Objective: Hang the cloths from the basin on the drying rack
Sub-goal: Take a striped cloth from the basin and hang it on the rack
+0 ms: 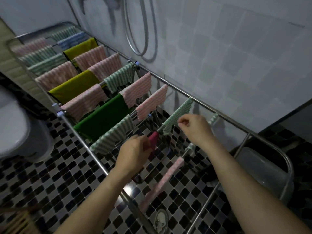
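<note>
A steel drying rack runs along the tiled wall, hung with several pink-striped, green-striped, yellow-green and dark green cloths. My left hand grips a dark red cloth at a rail near the rack's front side. My right hand pinches the edge of a green-striped cloth draped over the same rail. A pink-striped cloth hangs on the rail closer to me. The clear plastic basin sits on the floor at the right, behind the rack's end.
A white toilet stands at the left. A shower hose hangs on the wall above the rack. The floor is black-and-white mosaic tile. A shoe lies under the rack near me.
</note>
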A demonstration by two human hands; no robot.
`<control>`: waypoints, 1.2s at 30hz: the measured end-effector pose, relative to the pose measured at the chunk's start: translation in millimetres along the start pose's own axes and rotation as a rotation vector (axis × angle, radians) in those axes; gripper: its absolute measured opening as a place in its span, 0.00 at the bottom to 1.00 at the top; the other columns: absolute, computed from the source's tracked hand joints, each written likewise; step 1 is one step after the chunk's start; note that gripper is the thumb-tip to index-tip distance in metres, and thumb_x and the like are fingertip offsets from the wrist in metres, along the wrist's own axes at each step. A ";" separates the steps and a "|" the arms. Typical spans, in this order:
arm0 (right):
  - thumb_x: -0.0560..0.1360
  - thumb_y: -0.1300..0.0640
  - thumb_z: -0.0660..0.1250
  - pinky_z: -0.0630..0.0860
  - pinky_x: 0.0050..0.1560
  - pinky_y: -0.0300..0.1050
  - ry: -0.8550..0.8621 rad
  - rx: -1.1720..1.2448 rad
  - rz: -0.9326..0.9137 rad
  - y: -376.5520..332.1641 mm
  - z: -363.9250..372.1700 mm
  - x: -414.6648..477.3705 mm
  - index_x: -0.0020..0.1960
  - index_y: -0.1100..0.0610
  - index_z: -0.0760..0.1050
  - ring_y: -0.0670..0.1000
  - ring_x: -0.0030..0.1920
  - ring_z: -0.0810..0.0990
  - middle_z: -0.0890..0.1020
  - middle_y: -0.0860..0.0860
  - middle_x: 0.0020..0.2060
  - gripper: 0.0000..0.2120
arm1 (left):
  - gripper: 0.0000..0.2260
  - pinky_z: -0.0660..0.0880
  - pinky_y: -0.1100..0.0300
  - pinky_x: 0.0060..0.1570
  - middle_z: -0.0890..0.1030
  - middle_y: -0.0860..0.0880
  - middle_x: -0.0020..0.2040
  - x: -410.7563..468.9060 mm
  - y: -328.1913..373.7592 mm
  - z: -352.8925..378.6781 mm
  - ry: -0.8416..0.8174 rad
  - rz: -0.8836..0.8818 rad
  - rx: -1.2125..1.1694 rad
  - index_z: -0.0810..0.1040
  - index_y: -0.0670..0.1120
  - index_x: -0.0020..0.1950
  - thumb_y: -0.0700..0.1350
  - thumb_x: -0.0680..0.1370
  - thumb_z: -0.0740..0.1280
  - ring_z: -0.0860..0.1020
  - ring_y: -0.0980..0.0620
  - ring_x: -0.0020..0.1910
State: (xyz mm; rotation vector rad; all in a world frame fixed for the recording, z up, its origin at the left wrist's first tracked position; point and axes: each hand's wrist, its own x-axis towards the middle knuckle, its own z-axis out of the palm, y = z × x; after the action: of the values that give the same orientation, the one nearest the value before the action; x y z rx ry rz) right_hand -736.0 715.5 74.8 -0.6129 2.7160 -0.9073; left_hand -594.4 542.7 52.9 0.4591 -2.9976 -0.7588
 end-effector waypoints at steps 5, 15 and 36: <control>0.74 0.58 0.70 0.79 0.48 0.48 -0.207 -0.038 -0.086 -38.8 45.8 -4.8 0.58 0.52 0.78 0.48 0.41 0.78 0.78 0.46 0.39 0.12 | 0.10 0.70 0.61 0.39 0.75 0.55 0.46 -27.5 -39.4 -19.9 -0.078 -0.080 0.112 0.77 0.51 0.50 0.50 0.72 0.72 0.76 0.53 0.44; 0.75 0.61 0.68 0.76 0.54 0.50 -0.251 -0.382 -0.077 -74.6 80.4 -13.0 0.56 0.53 0.80 0.56 0.53 0.77 0.73 0.52 0.54 0.10 | 0.05 0.70 0.64 0.38 0.79 0.55 0.42 -47.8 -70.1 -28.0 -0.139 -0.006 -0.039 0.78 0.52 0.49 0.48 0.75 0.70 0.77 0.55 0.39; 0.79 0.56 0.64 0.78 0.49 0.46 -0.343 -0.010 -0.288 -359.0 191.5 -31.5 0.45 0.51 0.80 0.48 0.44 0.81 0.83 0.46 0.39 0.07 | 0.09 0.71 0.72 0.35 0.80 0.55 0.39 -145.7 -269.3 -183.8 0.347 -0.344 -0.691 0.80 0.50 0.46 0.38 0.80 0.63 0.77 0.61 0.37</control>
State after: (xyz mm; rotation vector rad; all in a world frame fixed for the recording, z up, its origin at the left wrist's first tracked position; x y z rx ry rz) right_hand -531.5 369.5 146.0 -1.0741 2.3649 -0.7635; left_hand -364.3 273.3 97.3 0.9405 -2.1710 -1.4701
